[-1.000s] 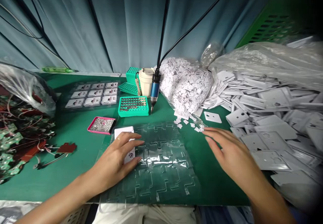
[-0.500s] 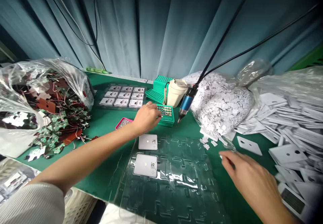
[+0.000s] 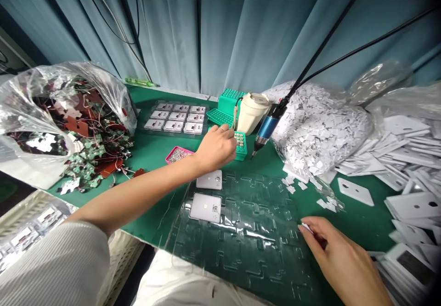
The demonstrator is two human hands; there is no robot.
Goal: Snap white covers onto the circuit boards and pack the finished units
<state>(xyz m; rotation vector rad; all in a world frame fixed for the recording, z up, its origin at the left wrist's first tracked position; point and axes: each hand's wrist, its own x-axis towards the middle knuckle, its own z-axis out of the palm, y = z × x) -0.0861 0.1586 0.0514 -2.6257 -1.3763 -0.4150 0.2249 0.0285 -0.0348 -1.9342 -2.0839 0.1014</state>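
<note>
Your right fingertips [image 3: 314, 224] pinch narrowly on a small white piece [image 3: 306, 228], perhaps foam, though it's hard to tell. Your left fingers [image 3: 223, 129] curl over a green tray of button cells [image 3: 242, 152], their grip hidden. Below lie two white cards [image 3: 206, 207] on a clear blister tray [image 3: 257, 269]. A knock could spill cells; a slack pinch could drop the piece.

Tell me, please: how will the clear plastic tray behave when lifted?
The clear plastic tray looks thin and light, so it will probably flex if held by one edge. Its moulded recesses may stiffen it somewhat. The two white pieces on it could slide if it tilts.
</note>
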